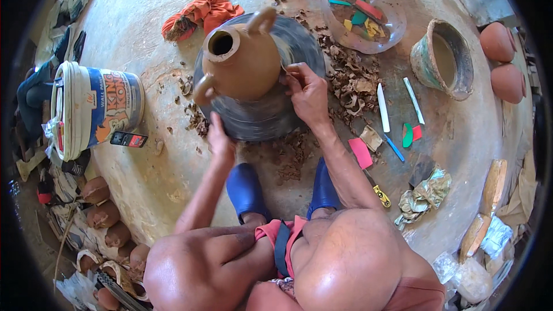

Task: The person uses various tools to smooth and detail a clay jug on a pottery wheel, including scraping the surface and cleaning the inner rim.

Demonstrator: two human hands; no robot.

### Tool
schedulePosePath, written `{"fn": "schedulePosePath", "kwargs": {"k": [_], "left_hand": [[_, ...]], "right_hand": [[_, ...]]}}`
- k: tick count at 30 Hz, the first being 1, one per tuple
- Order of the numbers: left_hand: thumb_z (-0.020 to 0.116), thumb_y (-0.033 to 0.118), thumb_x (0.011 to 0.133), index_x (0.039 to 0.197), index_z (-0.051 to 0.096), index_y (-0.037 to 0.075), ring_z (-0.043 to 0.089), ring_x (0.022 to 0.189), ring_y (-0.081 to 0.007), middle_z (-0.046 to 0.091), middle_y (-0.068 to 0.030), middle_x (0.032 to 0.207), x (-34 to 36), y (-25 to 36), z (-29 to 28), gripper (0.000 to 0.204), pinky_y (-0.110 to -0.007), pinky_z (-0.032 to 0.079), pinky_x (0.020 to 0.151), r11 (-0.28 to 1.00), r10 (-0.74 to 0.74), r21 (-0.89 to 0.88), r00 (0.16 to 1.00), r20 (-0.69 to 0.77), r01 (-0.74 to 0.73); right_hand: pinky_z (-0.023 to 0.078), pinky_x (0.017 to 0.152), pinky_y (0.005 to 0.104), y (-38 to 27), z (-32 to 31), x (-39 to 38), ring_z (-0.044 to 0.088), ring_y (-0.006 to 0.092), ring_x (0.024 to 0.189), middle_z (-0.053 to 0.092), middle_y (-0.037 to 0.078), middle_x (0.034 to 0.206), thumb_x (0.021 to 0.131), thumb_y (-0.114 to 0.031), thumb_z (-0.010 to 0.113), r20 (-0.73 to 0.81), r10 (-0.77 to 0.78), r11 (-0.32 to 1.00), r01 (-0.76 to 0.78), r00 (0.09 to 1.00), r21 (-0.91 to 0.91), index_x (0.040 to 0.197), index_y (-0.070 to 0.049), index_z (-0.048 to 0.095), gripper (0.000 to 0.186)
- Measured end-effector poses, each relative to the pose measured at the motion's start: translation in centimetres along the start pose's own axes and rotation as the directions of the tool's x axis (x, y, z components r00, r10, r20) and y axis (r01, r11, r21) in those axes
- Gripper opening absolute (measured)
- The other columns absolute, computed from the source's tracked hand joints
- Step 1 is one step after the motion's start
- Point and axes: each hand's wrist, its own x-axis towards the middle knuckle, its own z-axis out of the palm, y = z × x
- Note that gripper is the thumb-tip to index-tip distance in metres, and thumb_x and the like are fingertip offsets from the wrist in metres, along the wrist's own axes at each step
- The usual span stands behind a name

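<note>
Pot (249,69): two-handled clay, on wheel (253,124), just left of right hand.
Right hand (306,92): pinching thin tool (284,69), mostly hidden, at pot's side.
Left hand (220,139): loose, fingers at wheel's near edge.
Floor (167,178): worn, stained, pale; shavings (354,80) heaped right of right hand, orange cloth (207,10) beyond left hand.
Room edge: bucket (92,109) left of left hand; clear bowl (401,26) beyond right hand, clay pots (498,42) far right of it.
</note>
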Motion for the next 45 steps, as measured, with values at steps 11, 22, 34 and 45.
{"fn": "schedulePosePath", "kwargs": {"k": [11, 22, 34, 45], "left_hand": [[0.05, 0.071, 0.108, 0.154, 0.049, 0.011, 0.075, 0.114, -0.0294, 0.071, -0.0165, 0.135, 1.6, 4.0, -3.8, 0.076, -0.045, 0.062, 0.091, 0.996, -0.078, -0.008, 0.954, 0.288, 0.084], [0.053, 0.071, 0.107, 0.156, 0.042, 0.006, 0.074, 0.11, -0.0392, 0.068, -0.0186, 0.139, -7.2, -0.4, 1.2, 0.082, -0.045, 0.063, 0.084, 0.932, -0.36, 0.178, 0.859, 0.363, 0.316], [0.038, 0.074, 0.11, 0.163, 0.037, 0.011, 0.07, 0.121, -0.0354, 0.062, -0.0183, 0.146, -8.5, -2.5, 0.6, 0.083, -0.049, 0.06, 0.093, 0.906, -0.42, 0.184, 0.759, 0.497, 0.381], [0.045, 0.068, 0.111, 0.154, 0.046, 0.005, 0.074, 0.111, -0.0312, 0.071, -0.0156, 0.131, -2.0, -1.3, -0.7, 0.076, -0.046, 0.064, 0.083, 0.999, -0.044, -0.024, 0.988, 0.151, 0.048]], "right_hand": [[0.06, 0.078, 0.039, -0.1, 0.4, -1.1, 0.08, 0.0295, 0.091, 0.078, 0.02, 0.1, 0.097, 0.002, 0.069, -0.017, -0.019, 1.0, 0.019, 1.0, -0.018, 0.113, 0.001, 0.074, 0.017], [0.057, 0.07, 0.0314, 0.6, -0.8, -1.0, 0.072, 0.0132, 0.078, 0.077, 0.009, 0.095, 0.1, 0.002, 0.068, -0.067, -0.223, 0.96, 0.207, 0.973, -0.187, 0.114, 0.002, 0.073, 0.014], [0.056, 0.077, 0.0411, 0.2, 1.0, -1.7, 0.071, 0.0329, 0.088, 0.073, 0.018, 0.097, 0.095, 0.003, 0.069, -0.061, -0.235, 0.959, 0.221, 0.97, -0.175, 0.11, 0.0, 0.073, 0.016], [0.056, 0.078, 0.0485, 0.2, 1.0, -2.3, 0.072, 0.0445, 0.091, 0.071, 0.021, 0.096, 0.094, 0.004, 0.065, -0.072, -0.17, 0.98, 0.16, 0.983, -0.121, 0.107, -0.003, 0.071, 0.016]]}}
